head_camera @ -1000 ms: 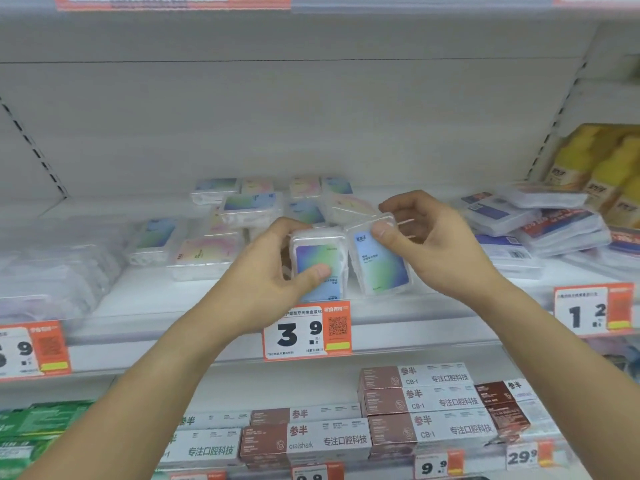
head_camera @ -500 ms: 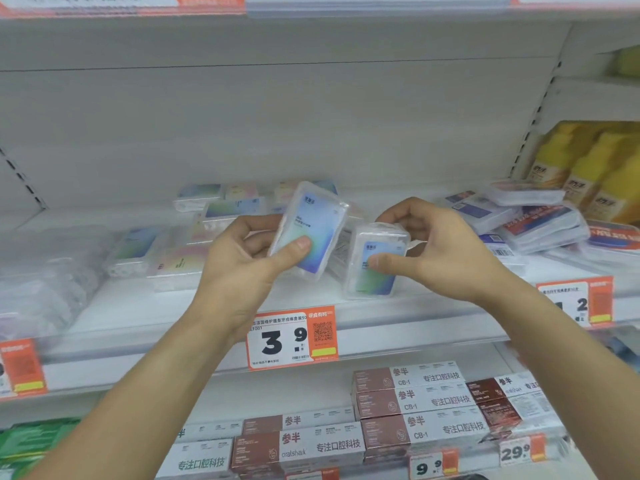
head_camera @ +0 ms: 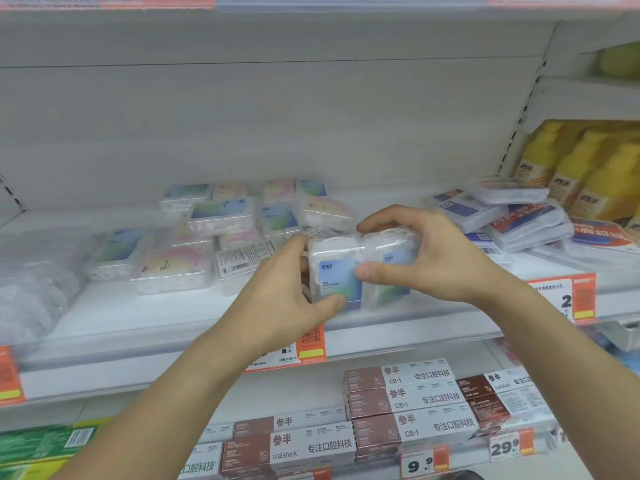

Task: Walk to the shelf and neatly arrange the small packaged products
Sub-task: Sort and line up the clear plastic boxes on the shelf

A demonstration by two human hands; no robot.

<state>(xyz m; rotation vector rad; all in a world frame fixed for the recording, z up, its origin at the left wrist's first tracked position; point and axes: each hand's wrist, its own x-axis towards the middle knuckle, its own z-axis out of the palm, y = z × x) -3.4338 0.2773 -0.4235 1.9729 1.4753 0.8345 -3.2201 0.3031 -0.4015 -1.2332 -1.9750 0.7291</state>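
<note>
On the lower shelf, brown-and-white boxes (head_camera: 410, 398) carry the print "参半", "CB-1" and "专注口腔科技", and one in front reads "oralshark"; price tags below them show "9.9" (head_camera: 419, 464) and "29.9" (head_camera: 505, 446). An orange-and-white price tag (head_camera: 306, 344) with a QR code hangs on the edge of the middle shelf (head_camera: 138, 317), partly covered by the left wrist, and another to the right shows a "2". Two small clear packs with blue-green labels sit upright and touching side by side at the front of the middle shelf: the left hand (head_camera: 277, 296) grips the left pack (head_camera: 337, 271), thumb curled on its lower front, while the right hand (head_camera: 440, 261) holds the right pack (head_camera: 394, 268), thumb pressing on the seam between the two and fingers (head_camera: 384, 220) curled over the top. The small print on their labels is too blurred to read. Behind them, more packs of the same kind (head_camera: 221, 216) with pastel labels lie flat in loose, uneven piles, one showing a barcode. To the right lie flat clear packs with blue and red labels (head_camera: 519, 223), and beyond them stand yellow bottles (head_camera: 588, 168). Green boxes (head_camera: 38, 448) sit at the lower left. The shelving and its back panel are white.
</note>
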